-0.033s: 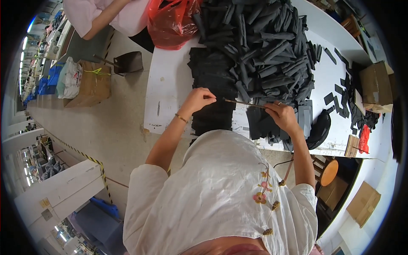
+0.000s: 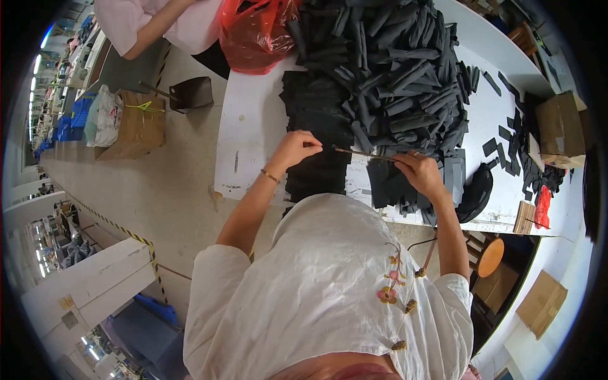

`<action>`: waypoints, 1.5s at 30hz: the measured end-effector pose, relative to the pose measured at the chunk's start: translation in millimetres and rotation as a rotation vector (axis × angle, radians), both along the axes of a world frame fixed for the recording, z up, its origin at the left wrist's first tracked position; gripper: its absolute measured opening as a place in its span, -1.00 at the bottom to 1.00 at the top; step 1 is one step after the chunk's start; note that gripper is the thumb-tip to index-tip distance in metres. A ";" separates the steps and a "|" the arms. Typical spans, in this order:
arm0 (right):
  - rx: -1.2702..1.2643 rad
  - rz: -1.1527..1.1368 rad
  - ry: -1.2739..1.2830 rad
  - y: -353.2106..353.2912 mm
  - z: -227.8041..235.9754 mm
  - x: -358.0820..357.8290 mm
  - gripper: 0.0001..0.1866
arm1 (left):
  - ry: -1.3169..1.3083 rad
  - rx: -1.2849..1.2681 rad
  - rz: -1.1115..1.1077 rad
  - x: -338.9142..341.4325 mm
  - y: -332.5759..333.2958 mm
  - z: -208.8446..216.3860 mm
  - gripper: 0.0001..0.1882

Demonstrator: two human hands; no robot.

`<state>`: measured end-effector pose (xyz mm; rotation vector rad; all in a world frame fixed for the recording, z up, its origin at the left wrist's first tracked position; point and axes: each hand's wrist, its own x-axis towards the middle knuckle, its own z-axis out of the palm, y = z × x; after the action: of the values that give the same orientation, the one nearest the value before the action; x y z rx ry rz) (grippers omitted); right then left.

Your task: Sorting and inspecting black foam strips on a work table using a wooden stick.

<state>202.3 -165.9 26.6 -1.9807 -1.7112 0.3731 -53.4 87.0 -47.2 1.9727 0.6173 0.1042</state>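
Observation:
My right hand (image 2: 419,172) is closed around one end of a thin brown stick (image 2: 367,154). The stick points left, and its dark tip lies over a band of overlapping black fabric pieces (image 2: 316,120) on the white table (image 2: 250,133). My left hand (image 2: 296,151) hovers at the left side of that band, thumb and fingertips pinched together close to the stick's tip. Whatever the pinch holds, if anything, is too small to make out. Beyond my right hand rises a large heap of folded black strips (image 2: 405,82). Flat black pieces (image 2: 387,183) lie just below the stick.
A red plastic bag (image 2: 259,41) sits at the table's far left, beside another person's arm (image 2: 155,28). Scattered black pieces (image 2: 491,147) and a cardboard box (image 2: 560,130) are on the right. On the floor to the left stand a dustpan (image 2: 192,94) and a carton (image 2: 136,130).

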 end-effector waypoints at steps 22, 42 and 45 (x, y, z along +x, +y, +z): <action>0.101 -0.284 0.450 68.1 -65.9 -131.2 -0.85 | -0.877 -1.323 0.919 48.5 -58.6 17.5 -0.76; 0.308 -0.424 1.024 90.4 -23.9 -103.9 -0.89 | -0.770 -1.237 1.011 67.9 -33.6 32.4 -0.71; 0.083 -0.489 0.992 95.1 -19.5 -86.8 -0.89 | -0.540 -1.125 0.895 55.9 -25.5 36.1 -0.67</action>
<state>115.5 -70.9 7.1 -1.6198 -0.5973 0.8849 2.5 61.5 -11.1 0.4569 0.8775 0.6530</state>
